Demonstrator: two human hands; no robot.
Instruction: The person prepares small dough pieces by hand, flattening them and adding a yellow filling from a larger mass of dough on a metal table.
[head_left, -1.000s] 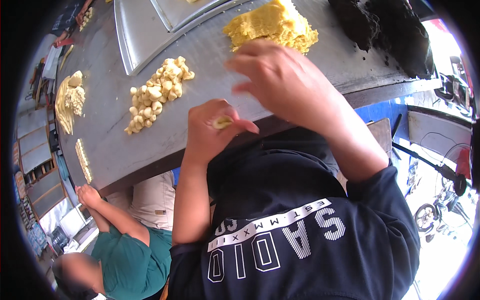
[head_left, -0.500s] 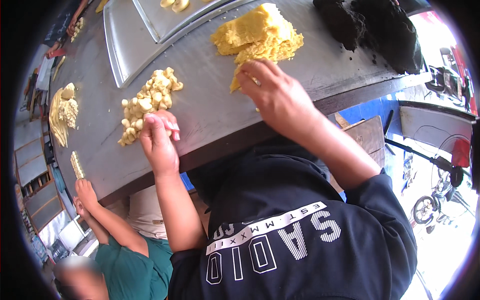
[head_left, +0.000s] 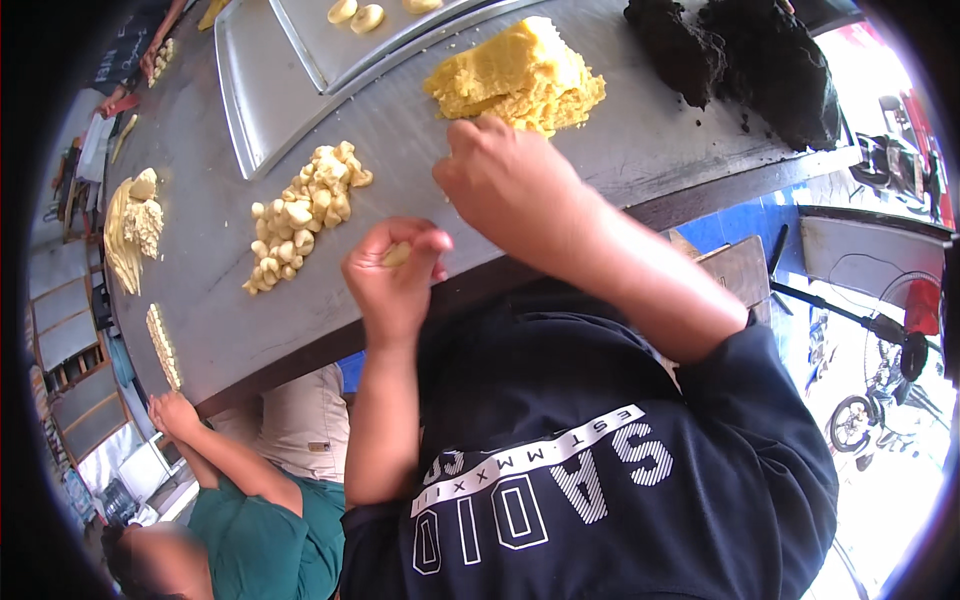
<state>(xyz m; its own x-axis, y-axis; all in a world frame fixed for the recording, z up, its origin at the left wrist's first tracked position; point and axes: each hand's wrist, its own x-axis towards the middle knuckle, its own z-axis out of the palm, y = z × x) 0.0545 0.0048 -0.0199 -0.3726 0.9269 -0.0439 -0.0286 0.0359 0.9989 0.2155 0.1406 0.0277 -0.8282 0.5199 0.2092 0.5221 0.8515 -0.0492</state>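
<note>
while a small pale dough piece point(head_left: 397, 254) sits cupped in the left hand point(head_left: 386, 292), the right hand point(head_left: 505, 170) is curled inward, its contents hidden from view.
just left of the left hand, many dough lumps point(head_left: 305, 215) lie heaped on the table point(head_left: 400, 165); just beyond the right hand stands a bulky yellow mass point(head_left: 520, 80), with a black mass point(head_left: 775, 75) farther right. ahead of both hands, a metal tray point(head_left: 262, 75) shows only a few rounded pieces point(head_left: 342, 11), so seemingly little is done and most is left.

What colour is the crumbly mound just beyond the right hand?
The crumbly mound is yellow, clearest in the head view.
</note>
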